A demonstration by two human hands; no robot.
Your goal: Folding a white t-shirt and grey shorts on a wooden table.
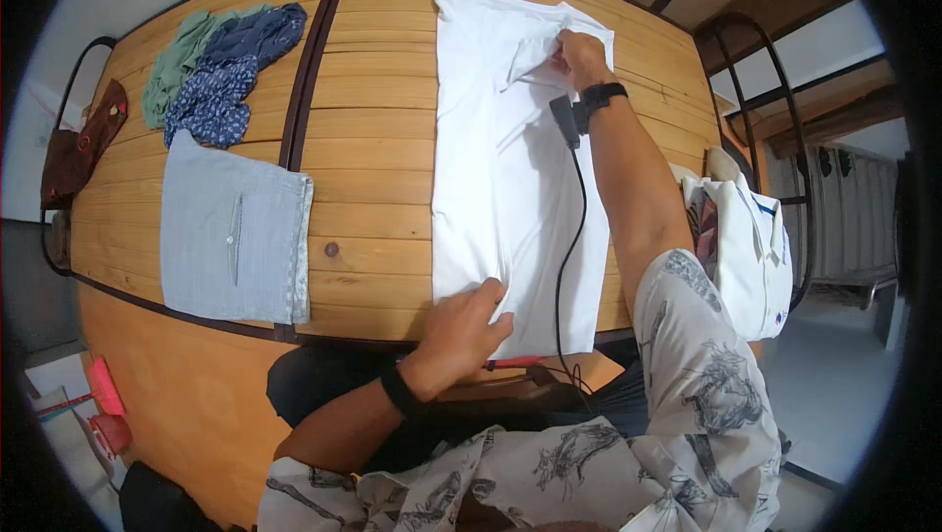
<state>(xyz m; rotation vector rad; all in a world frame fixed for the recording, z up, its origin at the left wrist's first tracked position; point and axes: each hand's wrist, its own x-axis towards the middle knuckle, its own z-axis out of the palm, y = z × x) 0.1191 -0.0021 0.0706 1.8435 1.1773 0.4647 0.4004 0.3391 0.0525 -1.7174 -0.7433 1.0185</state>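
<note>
A white T-shirt (471, 159) lies lengthwise on the slatted wooden surface in front of me, folded into a long, narrow shape with some creases. Near its far end, my right hand (584, 61) has its fingers closed on a small raised flap of the cloth. My left hand (459, 334) is at the near end, its fingers bent around the shirt's fabric by the lower left edge. Black bands circle both wrists. On the right one hangs a black device (565, 120), whose cable runs down over the shirt toward me.
Left of a dark metal divider lie a folded light blue-grey garment (231, 228), a patterned navy cloth (218, 100) and a green cloth (175, 71). A brown cloth (90, 144) hangs at the left rail. White folded clothes (751, 247) sit at the right edge beside a metal ladder (785, 110).
</note>
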